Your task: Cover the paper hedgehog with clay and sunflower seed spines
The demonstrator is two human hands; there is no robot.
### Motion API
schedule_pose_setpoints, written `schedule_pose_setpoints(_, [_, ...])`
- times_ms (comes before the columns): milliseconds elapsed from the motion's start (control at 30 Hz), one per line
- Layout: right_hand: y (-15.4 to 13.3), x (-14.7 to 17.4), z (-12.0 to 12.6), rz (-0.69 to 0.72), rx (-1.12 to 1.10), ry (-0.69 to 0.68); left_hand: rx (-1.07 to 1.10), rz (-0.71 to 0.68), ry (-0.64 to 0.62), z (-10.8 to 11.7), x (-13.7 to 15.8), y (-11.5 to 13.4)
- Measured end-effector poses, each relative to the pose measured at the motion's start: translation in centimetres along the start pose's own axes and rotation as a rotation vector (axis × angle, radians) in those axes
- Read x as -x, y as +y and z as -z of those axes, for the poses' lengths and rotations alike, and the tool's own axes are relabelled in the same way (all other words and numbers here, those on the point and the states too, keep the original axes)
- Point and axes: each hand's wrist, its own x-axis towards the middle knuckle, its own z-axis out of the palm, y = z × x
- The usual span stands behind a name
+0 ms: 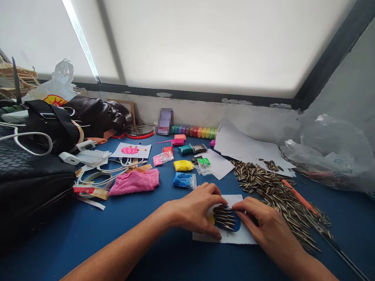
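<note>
A white paper sheet lies in front of me with a blue clay shape on it, yellow at its left end. Rows of striped sunflower seeds stick out of the blue clay. My left hand rests around the shape's left side, thumb and fingers spread apart on the paper. At the shape's upper right edge, my right hand has thumb and index finger pinched together; whatever is between the tips is too small to make out. A big pile of sunflower seeds lies just beyond my right hand.
Bags of yellow clay and blue clay lie ahead. A pink cloth, cables and a black bag are on the left. An orange-handled tool lies across the seeds; a plastic bag sits far right.
</note>
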Motion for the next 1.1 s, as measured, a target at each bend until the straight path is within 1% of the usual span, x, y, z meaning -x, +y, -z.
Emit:
schedule_pose_setpoints(300, [0.38, 0.18, -0.39, 0.065, 0.115, -0.009, -0.008, -0.004, -0.007, -0.03, -0.08, -0.11])
schedule_pose_setpoints(467, [0.17, 0.06, -0.57, 0.073, 0.165, -0.001, -0.009, -0.017, 0.002, -0.10, -0.07, -0.19])
schedule_pose_setpoints(700, [0.20, -0.04, -0.85, 0.102, 0.201, -0.031, -0.008, -0.014, 0.003, -0.15, -0.05, -0.19])
schedule_pose_setpoints(1100, [0.17, -0.05, -0.67, 0.104, 0.245, -0.056, -0.030, -0.007, -0.003, -0.03, 0.04, -0.05])
